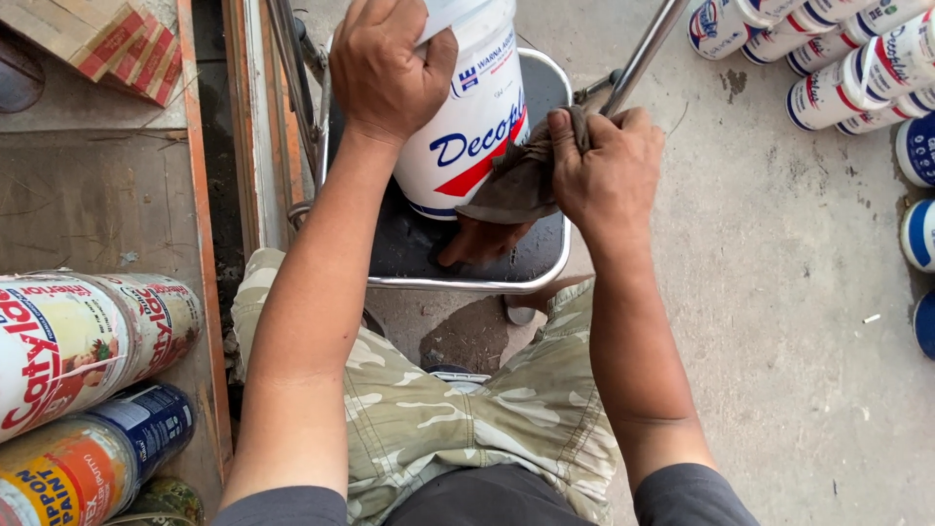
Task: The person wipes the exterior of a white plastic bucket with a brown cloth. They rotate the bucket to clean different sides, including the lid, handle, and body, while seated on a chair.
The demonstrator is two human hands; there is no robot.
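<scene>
A white plastic paint bucket (pixel 467 127) with blue and red printing stands tilted on a black stool seat (pixel 409 248) with a chrome rim. My left hand (pixel 390 68) grips the bucket's top edge and lid. My right hand (pixel 609 170) is closed on a brown cloth (pixel 511 185) and presses it against the bucket's lower right side. A fold of the cloth hangs down onto the seat. My legs in camouflage trousers show below the stool.
Several paint cans (pixel 88 341) lie stacked on their sides at the left, beside a wooden shelf edge (pixel 200 195). Rows of white and blue buckets (pixel 857 58) line the concrete floor at the upper right. A metal rod (pixel 643 49) leans behind the stool.
</scene>
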